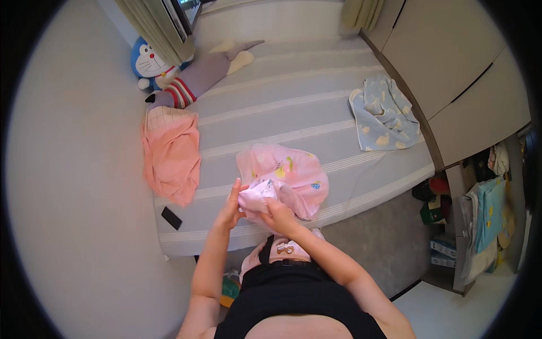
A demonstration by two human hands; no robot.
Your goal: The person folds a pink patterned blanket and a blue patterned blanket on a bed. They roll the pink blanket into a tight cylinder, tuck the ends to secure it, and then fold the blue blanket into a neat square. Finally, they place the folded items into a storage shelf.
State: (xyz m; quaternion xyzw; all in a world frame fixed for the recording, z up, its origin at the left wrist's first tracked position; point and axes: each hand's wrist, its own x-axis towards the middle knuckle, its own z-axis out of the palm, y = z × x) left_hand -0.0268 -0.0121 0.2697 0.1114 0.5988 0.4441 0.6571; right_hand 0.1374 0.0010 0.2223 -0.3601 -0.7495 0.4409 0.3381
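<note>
**Soft pink garment bunched between both hands over the bed edge**

You had a small pale pink cotton garment with little coloured prints (282,178) gathered up between your hands at the near edge of the grey striped mattress (293,96). Your left hand (230,206) stood with fingers upright, pressed flat against the left side of the bunched cloth. Your right hand (276,213) was closed on the fold from below and to the right, pinching fabric in a clenched grasp. Whether the left hand actually gripped or merely steadied the cloth could not be told.

Judging by how it draped, the garment looked light, limp and not at all slippery or fragile. It would sag wherever you left it unsupported, so a hem or seam edge seemed the better place to hold than the loose middle. Most of it spread beyond your fingers, away from you, lying on the mattress; only the nearest wad sat between your palms.

Well off to the left of your grip lay a crumpled salmon-pink cloth (171,155), with a small black phone (171,218) just nearer you. Far to the right, well apart, rested a light blue towel with yellow shapes (384,116). A blue and white plush toy (148,63) sat at the far left corner.
</note>
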